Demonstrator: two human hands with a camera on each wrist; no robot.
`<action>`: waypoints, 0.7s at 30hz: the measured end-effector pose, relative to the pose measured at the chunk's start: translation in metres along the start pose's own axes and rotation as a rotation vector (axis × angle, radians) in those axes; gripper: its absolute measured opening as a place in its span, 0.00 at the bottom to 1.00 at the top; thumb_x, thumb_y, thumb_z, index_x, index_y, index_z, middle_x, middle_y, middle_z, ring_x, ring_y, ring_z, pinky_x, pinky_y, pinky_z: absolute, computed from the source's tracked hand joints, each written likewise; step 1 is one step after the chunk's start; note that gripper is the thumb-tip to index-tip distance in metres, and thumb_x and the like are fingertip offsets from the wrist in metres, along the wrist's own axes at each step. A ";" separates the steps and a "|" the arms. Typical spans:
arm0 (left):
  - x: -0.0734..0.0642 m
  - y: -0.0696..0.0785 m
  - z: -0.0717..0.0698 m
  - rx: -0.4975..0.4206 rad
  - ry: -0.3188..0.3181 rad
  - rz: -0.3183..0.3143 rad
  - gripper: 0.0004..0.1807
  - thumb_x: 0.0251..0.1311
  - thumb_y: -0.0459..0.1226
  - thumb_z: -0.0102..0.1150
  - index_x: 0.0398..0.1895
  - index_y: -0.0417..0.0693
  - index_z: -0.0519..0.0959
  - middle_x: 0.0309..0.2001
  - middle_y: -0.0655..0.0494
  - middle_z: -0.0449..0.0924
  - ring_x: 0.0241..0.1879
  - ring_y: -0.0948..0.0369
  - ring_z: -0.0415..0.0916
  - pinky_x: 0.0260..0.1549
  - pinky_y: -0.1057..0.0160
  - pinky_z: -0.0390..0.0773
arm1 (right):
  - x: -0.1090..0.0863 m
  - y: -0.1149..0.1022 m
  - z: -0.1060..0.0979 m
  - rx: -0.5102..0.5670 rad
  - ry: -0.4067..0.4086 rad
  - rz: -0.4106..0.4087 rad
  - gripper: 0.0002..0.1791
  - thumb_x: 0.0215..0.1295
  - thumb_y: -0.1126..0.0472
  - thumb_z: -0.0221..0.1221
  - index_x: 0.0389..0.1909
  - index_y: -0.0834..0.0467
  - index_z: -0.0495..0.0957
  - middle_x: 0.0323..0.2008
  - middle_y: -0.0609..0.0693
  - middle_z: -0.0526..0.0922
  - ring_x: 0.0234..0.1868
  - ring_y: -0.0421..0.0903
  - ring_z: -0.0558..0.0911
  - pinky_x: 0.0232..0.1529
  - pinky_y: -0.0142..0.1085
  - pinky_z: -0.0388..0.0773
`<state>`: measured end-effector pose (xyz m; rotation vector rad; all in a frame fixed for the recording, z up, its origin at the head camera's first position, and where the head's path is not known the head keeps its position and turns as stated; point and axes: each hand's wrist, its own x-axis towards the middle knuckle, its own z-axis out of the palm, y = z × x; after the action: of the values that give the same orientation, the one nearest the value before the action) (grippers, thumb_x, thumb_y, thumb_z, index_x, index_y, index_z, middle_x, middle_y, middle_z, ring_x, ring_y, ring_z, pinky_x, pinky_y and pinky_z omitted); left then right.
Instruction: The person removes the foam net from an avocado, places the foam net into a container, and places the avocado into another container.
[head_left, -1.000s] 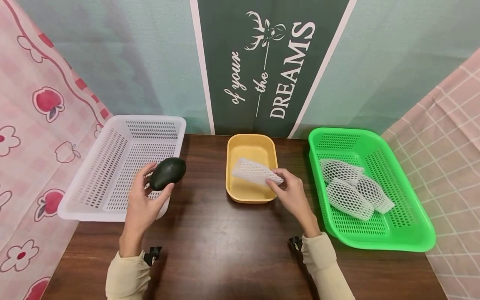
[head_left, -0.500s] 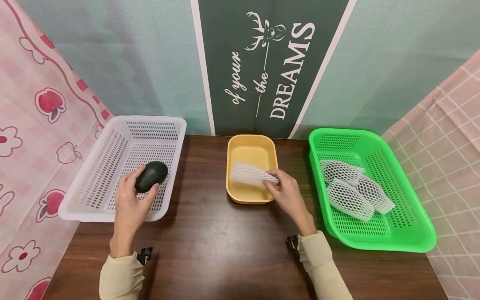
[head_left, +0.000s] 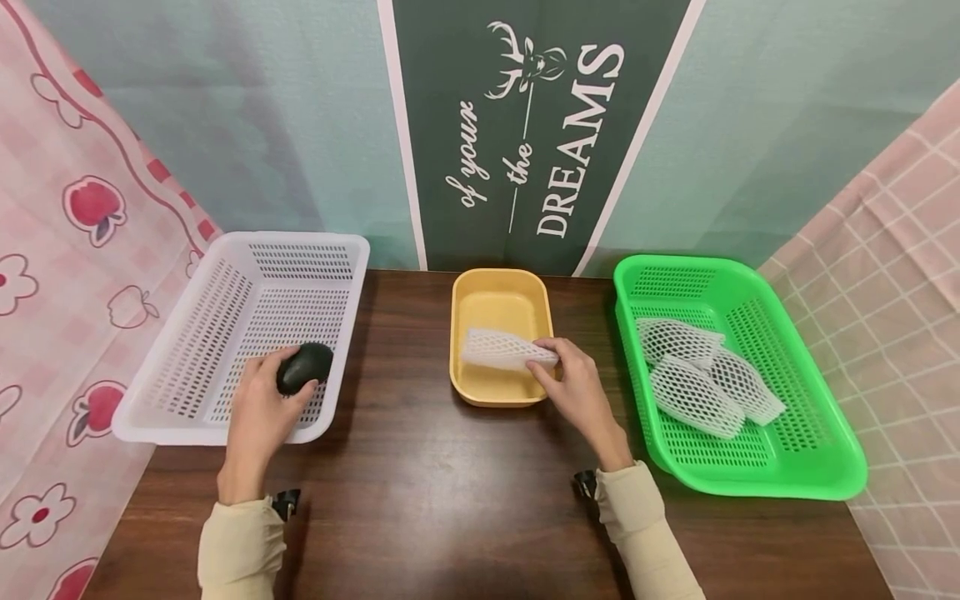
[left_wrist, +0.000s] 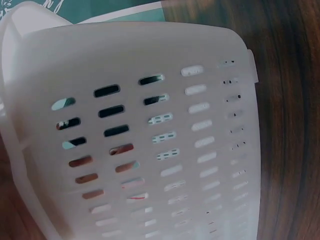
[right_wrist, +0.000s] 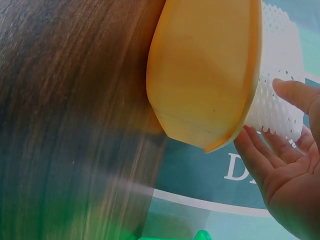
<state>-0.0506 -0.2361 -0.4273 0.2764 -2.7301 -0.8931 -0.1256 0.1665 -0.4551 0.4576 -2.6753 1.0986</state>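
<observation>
My left hand (head_left: 260, 410) grips a dark green avocado (head_left: 305, 368) low inside the white slotted basket (head_left: 168, 435). In the left wrist view the wall of that white basket (left_wrist: 125, 55) hides the avocado and nearly all of the hand. Over the yellow bin (head_left: 498, 397), my right hand (head_left: 579, 392) pinches one end of a white foam fruit net (head_left: 501, 349) between thumb and fingers. The right wrist view shows the same foam net (right_wrist: 277, 60) past the rim of the yellow bin (right_wrist: 205, 65), with the right hand (right_wrist: 287, 150) at its lower end.
At the right stands a green slotted basket (head_left: 817, 487) holding several fruits in white foam nets (head_left: 697, 398). All the containers rest on a dark wooden table (head_left: 450, 492). Behind it hangs a printed cloth (head_left: 495, 242), with patterned cloths at both sides.
My left hand has carried the avocado left and then down into the white basket. My right hand has shifted slightly left, and the foam net has swung a little lower at its free end.
</observation>
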 end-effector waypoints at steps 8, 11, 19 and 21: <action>0.004 0.000 -0.003 0.062 -0.154 -0.058 0.31 0.58 0.37 0.66 0.65 0.41 0.70 0.52 0.30 0.68 0.46 0.36 0.71 0.37 0.40 0.71 | 0.000 0.001 -0.001 0.016 0.025 0.004 0.21 0.60 0.59 0.69 0.53 0.62 0.78 0.49 0.58 0.82 0.45 0.53 0.81 0.47 0.47 0.82; 0.006 -0.001 -0.004 0.080 -0.203 -0.074 0.32 0.58 0.38 0.66 0.65 0.41 0.68 0.51 0.31 0.68 0.45 0.37 0.71 0.36 0.42 0.72 | -0.001 0.001 -0.003 0.021 0.053 -0.003 0.23 0.60 0.58 0.69 0.54 0.62 0.78 0.51 0.58 0.82 0.51 0.56 0.81 0.54 0.51 0.80; 0.012 -0.002 -0.006 0.120 -0.365 -0.150 0.33 0.59 0.39 0.66 0.63 0.39 0.62 0.52 0.29 0.63 0.41 0.36 0.73 0.33 0.47 0.74 | -0.005 0.001 -0.010 0.036 0.138 -0.011 0.22 0.60 0.60 0.69 0.54 0.63 0.78 0.48 0.60 0.82 0.49 0.59 0.82 0.52 0.54 0.80; 0.013 -0.002 -0.007 0.129 -0.412 -0.171 0.32 0.60 0.38 0.65 0.63 0.39 0.61 0.52 0.28 0.62 0.39 0.37 0.73 0.33 0.47 0.74 | -0.007 0.002 -0.011 0.072 0.169 -0.010 0.22 0.60 0.61 0.69 0.53 0.64 0.78 0.48 0.61 0.83 0.49 0.59 0.83 0.52 0.55 0.80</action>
<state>-0.0608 -0.2451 -0.4204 0.3951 -3.1926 -0.9027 -0.1188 0.1768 -0.4511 0.3716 -2.4920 1.1788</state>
